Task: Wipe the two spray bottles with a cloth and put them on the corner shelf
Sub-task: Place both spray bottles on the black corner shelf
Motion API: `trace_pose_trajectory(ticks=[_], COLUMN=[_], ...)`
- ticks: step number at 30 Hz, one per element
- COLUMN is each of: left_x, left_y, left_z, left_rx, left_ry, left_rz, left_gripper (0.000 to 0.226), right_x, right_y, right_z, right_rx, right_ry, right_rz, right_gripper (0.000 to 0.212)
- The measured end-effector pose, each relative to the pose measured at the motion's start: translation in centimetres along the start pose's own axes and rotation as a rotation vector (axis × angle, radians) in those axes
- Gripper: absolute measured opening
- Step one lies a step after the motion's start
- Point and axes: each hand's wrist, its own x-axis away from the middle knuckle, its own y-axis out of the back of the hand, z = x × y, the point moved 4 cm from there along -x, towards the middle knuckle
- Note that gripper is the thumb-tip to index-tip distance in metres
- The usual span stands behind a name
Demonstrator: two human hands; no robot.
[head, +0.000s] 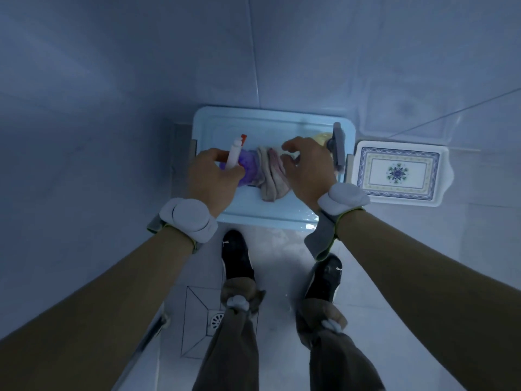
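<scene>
A purple spray bottle (248,165) with a white and red sprayer head stands on the light blue lid (270,122) of a box, and my left hand (214,176) grips it around the neck. A crumpled pinkish-grey cloth (272,176) lies in the middle of the lid. My right hand (307,167) hovers over the cloth's right side with fingers spread and loosely bent, holding nothing. Behind that hand stands a yellowish spray bottle (321,138) with a grey sprayer head (338,145), mostly hidden.
A white tray (400,173) with a blue patterned border sits on the floor right of the box. Tiled walls close in at the back and left. My two feet (236,255) stand on the tiled floor, near a floor drain (215,320).
</scene>
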Motion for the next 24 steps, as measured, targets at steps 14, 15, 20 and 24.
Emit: trace_pose_trajectory(ticks=[14,15,20,24], left_x=[1.0,0.8,0.6,0.9], left_y=[-1.5,-1.7,-2.0,-1.6], left_z=[-3.4,-3.4,-4.0,-4.3], left_rx=[0.039,0.035,0.048,0.045], left_ry=[0.019,0.019,0.024,0.041], left_rz=[0.031,0.033,0.049,0.059], left_gripper=[0.014,0.014,0.016,0.016], right_x=[-1.1,-1.2,-1.2,-0.3], right_y=[6.4,6.3,6.7,7.5], right_z=[-2.3,-2.2,-2.7,-2.5], right_rx=[0.413,0.461,0.613,0.446], right_ry=[-0.185,-0.116,0.157,0.197], right_rz=[0.079,0.08,0.157,-0.008], right_gripper=[0.028,0.025,0.029,0.058])
